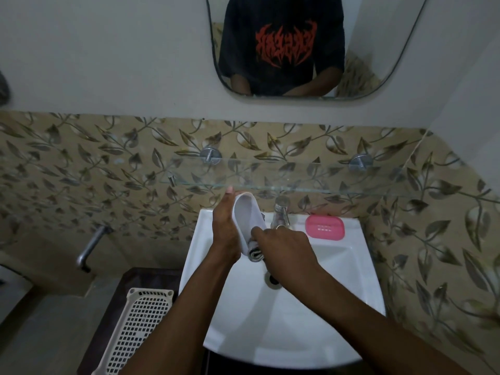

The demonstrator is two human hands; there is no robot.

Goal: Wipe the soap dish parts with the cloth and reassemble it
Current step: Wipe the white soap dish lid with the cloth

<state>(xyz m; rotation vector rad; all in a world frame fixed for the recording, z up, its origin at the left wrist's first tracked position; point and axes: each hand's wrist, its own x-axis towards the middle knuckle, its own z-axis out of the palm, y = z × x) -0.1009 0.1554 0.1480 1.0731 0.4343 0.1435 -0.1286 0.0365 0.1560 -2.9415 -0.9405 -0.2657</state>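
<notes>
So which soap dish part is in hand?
The white part, held by the left hand; the pink part lies on the sink rim.

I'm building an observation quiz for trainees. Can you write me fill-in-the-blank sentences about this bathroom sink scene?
1. The left hand holds the ____ oval soap dish part.
2. The ____ hand grips the grey striped cloth against it.
3. The ____ slotted soap dish part lies on the rim of the white ceramic sink, beside the metal tap.
4. The clear glass shelf is mounted ____ the tap.
Missing words: white; right (right hand); pink; above.
</notes>
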